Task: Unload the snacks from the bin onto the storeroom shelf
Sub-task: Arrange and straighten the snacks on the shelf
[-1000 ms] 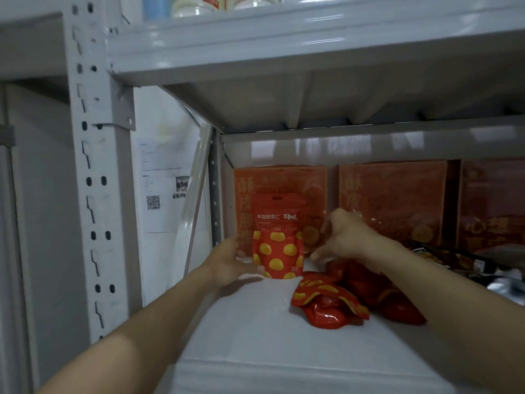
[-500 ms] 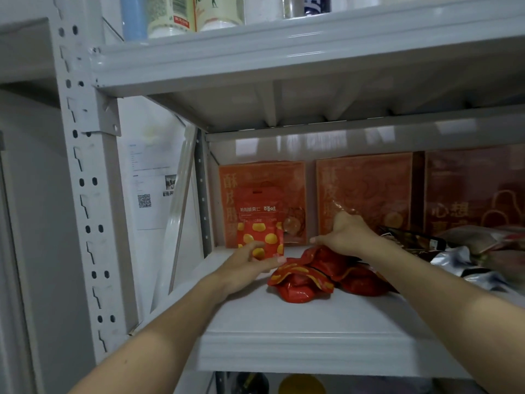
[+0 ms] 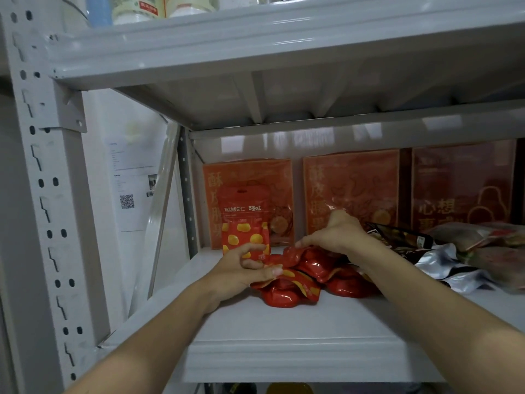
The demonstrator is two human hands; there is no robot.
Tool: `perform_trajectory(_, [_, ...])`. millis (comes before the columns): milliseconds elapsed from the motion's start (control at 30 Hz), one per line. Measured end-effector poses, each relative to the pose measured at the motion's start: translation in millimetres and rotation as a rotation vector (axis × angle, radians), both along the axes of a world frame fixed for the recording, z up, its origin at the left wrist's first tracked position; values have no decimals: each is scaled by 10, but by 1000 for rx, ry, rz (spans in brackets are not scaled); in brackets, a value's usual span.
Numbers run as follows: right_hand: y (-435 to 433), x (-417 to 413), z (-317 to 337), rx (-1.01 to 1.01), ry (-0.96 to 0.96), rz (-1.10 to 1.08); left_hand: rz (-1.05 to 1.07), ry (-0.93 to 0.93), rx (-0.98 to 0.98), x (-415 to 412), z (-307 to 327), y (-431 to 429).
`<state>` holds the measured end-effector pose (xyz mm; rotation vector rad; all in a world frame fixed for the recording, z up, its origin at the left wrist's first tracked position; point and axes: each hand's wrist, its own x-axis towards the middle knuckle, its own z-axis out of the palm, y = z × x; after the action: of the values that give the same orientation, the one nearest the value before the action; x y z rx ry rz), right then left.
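A red snack pouch [image 3: 244, 214] with yellow dots stands upright at the back left of the white shelf [image 3: 284, 336]. Beside it lies a pile of red snack packets [image 3: 287, 291]. My left hand [image 3: 241, 268] hovers in front of the standing pouch with loosely curled fingers, and its thumb touches the nearest lying packet. My right hand [image 3: 335, 234] arches over the pile, its fingertips pinching the top of a red packet. The bin is out of view.
Flat orange boxes [image 3: 352, 183] lean against the shelf's back wall. Silver and dark foil bags [image 3: 443, 263] lie heaped at the right. The upper shelf [image 3: 255, 52] hangs close overhead with bottles [image 3: 136, 9] on it. A perforated post [image 3: 42, 194] stands at the left.
My left hand let go of the standing pouch and dropped toward the lying packets. My right hand sank onto the pile. The camera pulled back and tilted up.
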<state>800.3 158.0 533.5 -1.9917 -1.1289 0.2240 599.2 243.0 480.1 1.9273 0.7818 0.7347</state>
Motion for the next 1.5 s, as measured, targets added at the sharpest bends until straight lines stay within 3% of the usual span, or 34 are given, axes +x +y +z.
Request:
perform_trajectory(267, [-2, 67, -98, 241, 251, 41, 2, -131, 33, 10, 6, -64])
perform_trajectory(733, [-43, 60, -170, 503, 456, 95, -69, -247, 28, -29, 32, -192])
perform_trajectory(1267, [-169, 44, -142, 666, 597, 245, -158, -389, 8, -114, 50, -212])
perform_trajectory(1500, [-199, -38, -134, 728, 510, 318, -160, -429, 31, -136, 48, -223])
